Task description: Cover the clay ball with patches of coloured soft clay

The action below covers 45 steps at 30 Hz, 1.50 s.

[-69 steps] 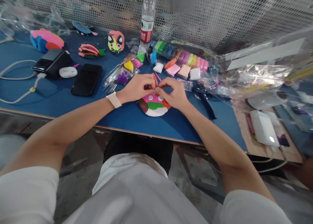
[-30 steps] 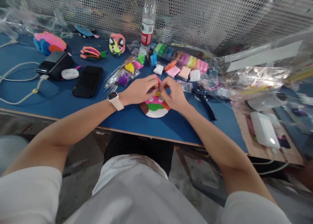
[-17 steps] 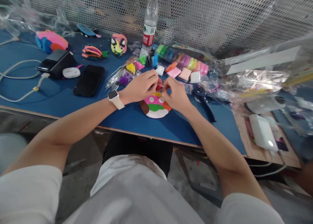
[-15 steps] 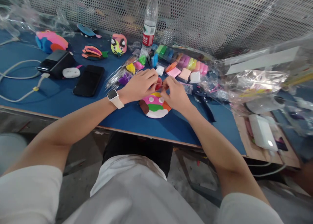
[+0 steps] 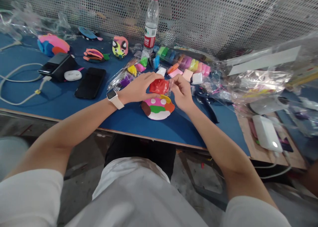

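My left hand [image 5: 142,85], with a watch on its wrist, grips the left side of a red packet of modelling clay [image 5: 159,86] between thumb and fingers. The packet's clear wrapper shines in the light. At its right edge, my right hand [image 5: 182,90] pinches the clear plastic. Just below the packet lies a round clay face [image 5: 158,109] in pink, green, white, brown, orange and yellow, with two white dots on it. The packet hides part of the table behind it.
Behind my hands stand a water bottle [image 5: 150,25] and a row of coloured clay blocks [image 5: 188,63]. Left are a black phone [image 5: 90,82], a white mouse [image 5: 73,75] and several clay figures. Black-handled pliers [image 5: 210,108] lie right, near crumpled plastic bags [image 5: 260,74].
The red packet has turned into plain view between my hands. My right hand has shifted slightly right, and my left hand has spread along the packet's side.
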### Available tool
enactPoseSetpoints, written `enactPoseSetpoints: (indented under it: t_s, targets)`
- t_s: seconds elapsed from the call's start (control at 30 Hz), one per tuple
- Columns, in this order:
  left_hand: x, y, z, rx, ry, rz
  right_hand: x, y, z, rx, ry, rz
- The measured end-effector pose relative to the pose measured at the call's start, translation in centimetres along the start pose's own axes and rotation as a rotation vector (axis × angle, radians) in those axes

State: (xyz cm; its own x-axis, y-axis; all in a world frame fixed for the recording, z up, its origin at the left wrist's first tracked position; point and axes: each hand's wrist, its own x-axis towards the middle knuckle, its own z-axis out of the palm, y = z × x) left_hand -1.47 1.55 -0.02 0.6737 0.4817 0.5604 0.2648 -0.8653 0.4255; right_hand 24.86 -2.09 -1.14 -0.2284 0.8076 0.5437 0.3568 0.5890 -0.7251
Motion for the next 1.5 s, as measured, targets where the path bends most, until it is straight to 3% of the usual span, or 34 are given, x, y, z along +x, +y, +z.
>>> enactPoseSetpoints:
  t_s: [0.17,0.33,0.67,0.83,0.93,1.1,1.3,1.5]
  targets:
    - [-0.1,0.2,0.0,-0.014,0.080,-0.046,-0.2,-0.5,0.1,-0.023,0.089,-0.022]
    - [0.0,0.5,-0.1,-0.061,0.131,-0.054,-0.3,-2.1,-0.8,-0.145,0.093,-0.129]
    - [-0.1,0.7,-0.1,-0.158,0.160,-0.138,-0.1,-0.8,-1.5,-0.292,-0.091,-0.248]
    - [0.2,0.7,0.5,-0.386,0.232,-0.177,-0.1,-1.2,-1.5,-0.342,-0.103,-0.269]
    - [0.4,0.4,1.1,-0.480,0.231,-0.201,-0.1,-1.3,-1.8,-0.359,-0.179,-0.264]
    - [0.3,0.3,1.3,-0.399,0.164,-0.212,-0.3,-1.3,-1.7,-0.394,-0.185,-0.285]
    - [0.3,0.8,0.6,-0.221,0.185,-0.219,-0.3,-1.1,-1.0,-0.496,-0.131,-0.281]
    - [0.6,1.8,0.7,-0.184,0.205,-0.258,-0.2,-1.6,-1.1,-0.565,-0.125,-0.276]
